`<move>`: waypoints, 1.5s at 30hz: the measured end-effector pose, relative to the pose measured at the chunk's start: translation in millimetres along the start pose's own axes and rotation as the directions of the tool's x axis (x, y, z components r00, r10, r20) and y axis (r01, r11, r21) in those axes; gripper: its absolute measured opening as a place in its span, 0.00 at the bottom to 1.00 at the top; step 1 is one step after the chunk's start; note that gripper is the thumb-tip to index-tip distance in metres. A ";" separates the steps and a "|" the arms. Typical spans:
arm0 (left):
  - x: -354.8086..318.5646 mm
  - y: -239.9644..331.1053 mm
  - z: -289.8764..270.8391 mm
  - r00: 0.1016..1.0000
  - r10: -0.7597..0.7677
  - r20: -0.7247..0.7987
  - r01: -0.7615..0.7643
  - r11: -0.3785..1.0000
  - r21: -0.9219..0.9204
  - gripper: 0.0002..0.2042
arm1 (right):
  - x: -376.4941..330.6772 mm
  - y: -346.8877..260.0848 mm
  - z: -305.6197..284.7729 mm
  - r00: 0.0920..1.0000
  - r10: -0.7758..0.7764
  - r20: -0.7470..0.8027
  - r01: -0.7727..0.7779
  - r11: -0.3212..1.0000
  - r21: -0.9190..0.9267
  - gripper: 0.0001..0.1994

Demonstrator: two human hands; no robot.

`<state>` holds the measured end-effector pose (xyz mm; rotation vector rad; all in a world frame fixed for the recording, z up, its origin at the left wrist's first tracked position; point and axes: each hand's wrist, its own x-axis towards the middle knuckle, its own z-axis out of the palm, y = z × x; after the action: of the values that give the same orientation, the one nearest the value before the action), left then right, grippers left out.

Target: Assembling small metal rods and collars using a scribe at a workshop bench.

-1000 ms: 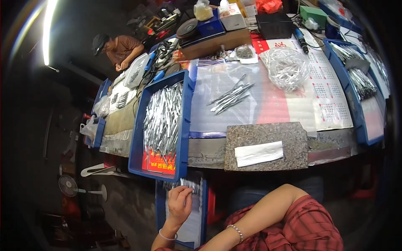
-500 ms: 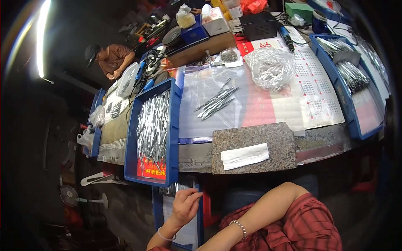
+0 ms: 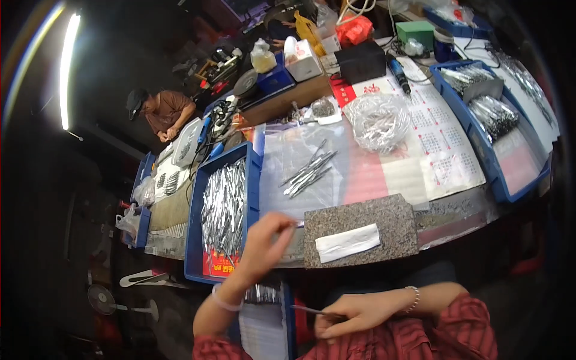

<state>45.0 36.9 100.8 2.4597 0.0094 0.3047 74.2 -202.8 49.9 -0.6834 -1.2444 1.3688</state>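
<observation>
My left hand [image 3: 267, 243] is raised over the table's front edge, between the blue tray of metal pieces and the stone slab [image 3: 396, 222]. Its fingers are bent and smeared by motion, so I cannot make out anything in them. Low in front of my body, my right hand [image 3: 354, 313] is closed around a slim metal tool [image 3: 309, 309] whose thin end points left; its exact kind is unclear. A folded white cloth [image 3: 348, 243] lies on the slab. Beyond it, a loose bunch of thin metal pieces [image 3: 311, 174] rests on clear plastic sheeting.
Many silvery pieces fill the left blue tray [image 3: 255, 180]. Another blue tray [image 3: 507, 174] stands at right. A plastic bag of metal pieces [image 3: 379, 123] and a blue power screwdriver [image 3: 398, 75] lie farther back. Below the table edge sits a lower tray [image 3: 261, 330]. A co-worker [image 3: 165, 111] is at far left.
My left hand has risen from below the table edge to over it. My right hand has come up into view with the slim metal tool. The view has shifted slightly.
</observation>
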 end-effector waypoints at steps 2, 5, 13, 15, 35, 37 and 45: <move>52.2 -28.8 16.2 0.999 -0.050 0.001 0.050 0.993 -0.102 0.07 | -28.9 0.8 -1.0 0.995 0.052 -0.089 -0.058 0.996 -0.066 0.14; 125.5 -96.4 48.5 0.995 -0.011 -0.100 0.025 0.989 0.145 0.10 | -66.5 3.2 10.1 0.959 0.210 -0.189 -0.205 0.978 0.043 0.14; 201.0 -174.3 89.1 0.955 -0.291 0.060 0.262 0.919 0.295 0.14 | -125.3 -29.4 23.5 0.690 0.439 -0.576 -0.357 0.898 0.257 0.11; 196.8 -175.1 77.2 0.945 -0.296 0.142 0.220 0.892 0.394 0.13 | -123.0 -31.2 17.4 0.702 0.439 -0.561 -0.376 0.897 0.232 0.11; -42.7 82.2 93.6 0.959 -0.264 -0.106 0.099 0.660 -0.744 0.17 | -71.8 -10.7 -9.9 0.568 0.238 -0.788 -0.096 0.970 0.224 0.12; -44.5 99.5 66.4 0.980 -0.198 -0.030 0.020 0.246 -0.969 0.15 | -76.4 -15.2 -8.6 0.489 0.281 -0.826 0.004 0.946 0.324 0.11; -29.8 203.6 -15.4 0.825 0.415 0.383 0.507 -0.244 -0.827 0.28 | -82.6 -25.1 17.8 0.443 0.360 -0.821 -0.285 0.925 0.252 0.09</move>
<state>-1.4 -116.6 230.6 0.5855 -0.2980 -0.4579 84.8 -289.9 57.8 -1.3957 -0.2238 1.0859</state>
